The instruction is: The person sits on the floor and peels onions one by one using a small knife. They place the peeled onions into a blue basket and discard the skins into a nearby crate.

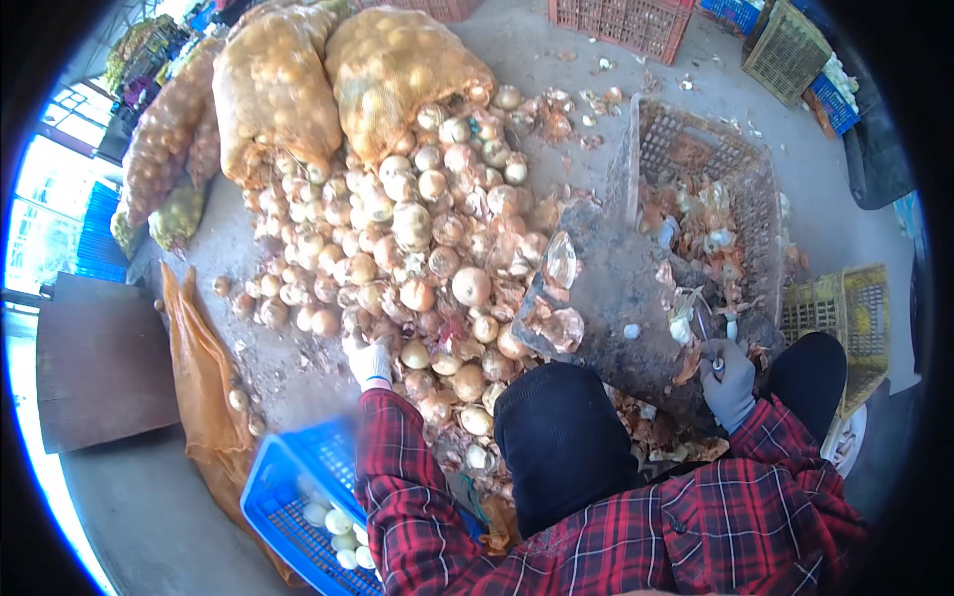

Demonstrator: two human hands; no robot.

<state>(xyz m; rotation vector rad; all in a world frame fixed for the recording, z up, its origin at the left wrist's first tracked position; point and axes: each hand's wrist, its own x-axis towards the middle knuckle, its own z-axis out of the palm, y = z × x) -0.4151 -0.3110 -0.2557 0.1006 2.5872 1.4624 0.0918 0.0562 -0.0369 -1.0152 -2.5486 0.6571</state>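
Note:
My left hand [369, 360], in a white knit glove, reaches to the near left edge of a large heap of onions [417, 294]. Its fingers touch the onions there; whether one is gripped is hidden. In a greyish glove, my right hand [727, 384] is closed around a small knife [701, 325], its thin blade pointing away from me. Beyond the blade, a pale onion piece with a stringy top [680, 328] lies on a dark, dirty board [611, 313]. Loose papery skins [559, 330] cling to the board's left end.
Peeled onions [339, 523] sit in a blue plastic crate [272, 477] at lower left. A crate of skins and scraps [771, 223] stands behind the board. Net sacks of onions [279, 89] lean over the heap. An orange mesh bag [212, 402] and a yellow crate [857, 328] flank me.

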